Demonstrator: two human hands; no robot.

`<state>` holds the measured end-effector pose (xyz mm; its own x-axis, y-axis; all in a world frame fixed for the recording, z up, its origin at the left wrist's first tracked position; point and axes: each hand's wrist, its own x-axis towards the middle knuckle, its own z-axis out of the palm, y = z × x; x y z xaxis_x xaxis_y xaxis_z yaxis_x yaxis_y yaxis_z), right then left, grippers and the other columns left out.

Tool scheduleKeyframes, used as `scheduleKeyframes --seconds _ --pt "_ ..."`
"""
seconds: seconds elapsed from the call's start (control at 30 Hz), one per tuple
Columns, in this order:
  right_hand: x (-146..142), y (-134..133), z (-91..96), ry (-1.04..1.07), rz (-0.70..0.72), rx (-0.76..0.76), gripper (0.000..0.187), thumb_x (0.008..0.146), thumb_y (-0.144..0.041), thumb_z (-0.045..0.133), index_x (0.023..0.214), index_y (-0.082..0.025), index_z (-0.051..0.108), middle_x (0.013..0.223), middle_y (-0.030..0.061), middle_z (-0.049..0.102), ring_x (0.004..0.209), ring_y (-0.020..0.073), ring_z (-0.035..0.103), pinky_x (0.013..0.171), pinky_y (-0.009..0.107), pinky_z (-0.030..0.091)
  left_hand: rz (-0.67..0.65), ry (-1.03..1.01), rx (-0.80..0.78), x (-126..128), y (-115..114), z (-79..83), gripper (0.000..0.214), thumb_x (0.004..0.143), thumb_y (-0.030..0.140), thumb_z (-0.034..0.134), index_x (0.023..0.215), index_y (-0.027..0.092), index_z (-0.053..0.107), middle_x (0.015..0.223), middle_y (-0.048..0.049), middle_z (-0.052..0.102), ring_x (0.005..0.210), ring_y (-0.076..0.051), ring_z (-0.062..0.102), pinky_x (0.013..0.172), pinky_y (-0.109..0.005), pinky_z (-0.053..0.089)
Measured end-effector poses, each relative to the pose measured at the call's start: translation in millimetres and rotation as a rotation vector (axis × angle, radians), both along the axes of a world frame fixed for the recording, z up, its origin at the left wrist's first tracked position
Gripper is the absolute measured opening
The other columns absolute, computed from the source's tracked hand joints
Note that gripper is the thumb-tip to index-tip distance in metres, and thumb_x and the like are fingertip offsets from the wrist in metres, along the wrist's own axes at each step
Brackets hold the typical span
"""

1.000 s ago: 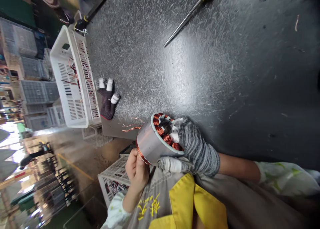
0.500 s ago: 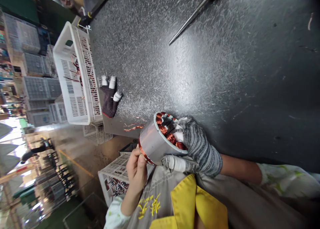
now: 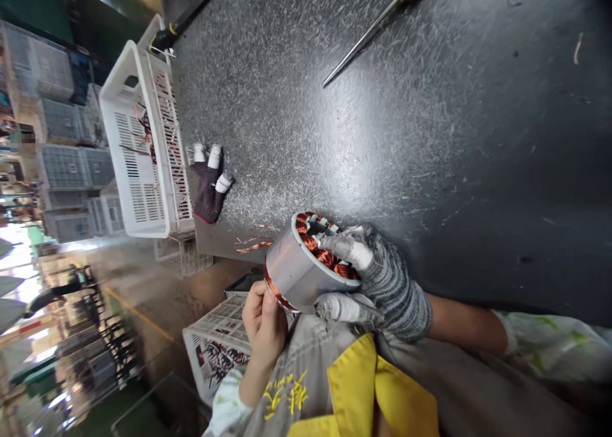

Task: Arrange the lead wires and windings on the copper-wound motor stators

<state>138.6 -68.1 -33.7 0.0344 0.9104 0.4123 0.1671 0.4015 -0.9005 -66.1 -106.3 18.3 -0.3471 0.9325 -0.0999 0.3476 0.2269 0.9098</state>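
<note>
A motor stator (image 3: 296,268), a steel cylinder with copper windings at both ends, is held tilted over the near edge of the dark table (image 3: 406,137). My right hand (image 3: 382,284), in a grey knit glove with white taped fingertips, grips its upper end; a finger lies across the copper coils and the thumb presses the steel side. My bare left hand (image 3: 262,319) is closed on the stator's lower end, fingertips pinching at the copper winding there.
A long screwdriver with a yellow handle (image 3: 368,32) lies at the far side. A spare dark glove (image 3: 210,182) and loose copper wire scraps (image 3: 253,246) lie near the left edge, beside a white slotted crate (image 3: 143,144). Another crate (image 3: 215,348) stands on the floor below.
My right forefinger has shifted across the top coils of the stator. The stator has tipped slightly, and my left hand stays at its lower end.
</note>
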Motion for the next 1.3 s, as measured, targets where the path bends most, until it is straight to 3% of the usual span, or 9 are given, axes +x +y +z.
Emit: scheduleKeyframes --seconds 0.2,0.4,0.5,0.63,0.8,0.93,1.07,1.17,1.3 --pt "4 -5 0.7 -0.106 0.026 -0.001 0.063 0.102 -0.051 0.060 0.153 -0.016 0.048 0.124 0.0157 0.074 0.111 0.0280 0.073 0.093 0.040 0.061 0.006 -0.026 0.029 4 5 0.1 0.047 0.081 0.059 0.083 0.068 0.017 0.063 0.055 0.0047 0.051 0.049 -0.007 0.043 0.049 -0.016 0.037" --pt "7 -4 -2.1 -0.116 0.049 0.078 0.064 0.104 -0.046 0.058 0.159 -0.016 0.046 0.114 0.0141 0.078 0.111 0.0271 0.073 0.094 0.040 0.062 0.037 -0.045 -0.013 5 9 3.3 0.054 0.074 0.064 0.087 0.067 0.017 0.062 0.056 0.0034 0.052 0.050 -0.007 0.043 0.050 -0.017 0.040" --pt "9 -5 1.2 0.111 0.096 -0.096 0.044 0.104 -0.039 0.060 0.144 -0.024 0.065 0.119 0.0089 0.079 0.105 0.0232 0.076 0.093 0.037 0.063 -0.017 -0.129 -0.115 0 12 8.8 0.051 0.074 0.061 0.088 0.067 0.017 0.063 0.054 0.0048 0.047 0.047 -0.006 0.038 0.048 -0.016 0.039" --pt "9 1 11.9 0.385 0.141 -0.483 0.025 0.103 -0.037 0.060 0.105 -0.024 0.081 0.097 0.0028 0.082 0.086 0.0200 0.078 0.084 0.033 0.065 -0.115 -0.225 -0.207 -10 17 15.6 0.041 0.075 0.053 0.090 0.069 0.017 0.069 0.054 0.0033 0.051 0.049 -0.007 0.042 0.052 -0.017 0.044" --pt "14 6 15.7 0.511 0.255 -0.532 0.020 0.098 -0.037 0.065 0.091 -0.024 0.079 0.086 -0.0008 0.080 0.076 0.0177 0.076 0.071 0.028 0.063 -0.157 -0.221 -0.270 -14 22 18.2 0.043 0.073 0.054 0.091 0.069 0.018 0.069 0.059 0.0007 0.057 0.052 -0.009 0.046 0.052 -0.019 0.045" --pt "17 1 11.0 0.356 0.268 -0.447 0.035 0.097 -0.052 0.065 0.100 -0.020 0.078 0.095 0.0049 0.081 0.082 0.0207 0.077 0.075 0.033 0.065 -0.298 -0.127 -0.341 -28 35 26.8 0.044 0.079 0.058 0.085 0.069 0.018 0.073 0.057 -0.0005 0.056 0.052 -0.011 0.044 0.052 -0.023 0.043" --pt "7 1 11.4 -0.033 0.206 -0.247 0.066 0.087 -0.074 0.064 0.110 -0.014 0.078 0.103 0.0187 0.080 0.096 0.0359 0.076 0.090 0.055 0.065 -0.616 0.157 -0.253 -39 52 38.9 0.035 0.082 0.051 0.085 0.066 0.020 0.078 0.063 -0.0082 0.063 0.080 -0.025 0.062 0.075 -0.037 0.053" --pt "1 3 16.3 0.086 0.271 -0.300 0.047 0.088 -0.062 0.072 0.107 -0.019 0.079 0.106 0.0143 0.080 0.105 0.0343 0.075 0.101 0.054 0.062 -0.548 0.116 -0.192 -33 54 39.8 0.032 0.084 0.049 0.084 0.069 0.021 0.078 0.060 -0.0063 0.061 0.076 -0.023 0.061 0.073 -0.035 0.051" --pt "2 2 23.3 0.375 0.347 -0.518 0.021 0.088 -0.044 0.076 0.095 -0.024 0.077 0.088 0.0015 0.079 0.078 0.0232 0.076 0.087 0.042 0.068 -0.423 -0.257 -0.357 -24 48 29.5 0.046 0.083 0.062 0.080 0.072 0.018 0.073 0.058 -0.0021 0.057 0.048 -0.010 0.039 0.051 -0.026 0.037"
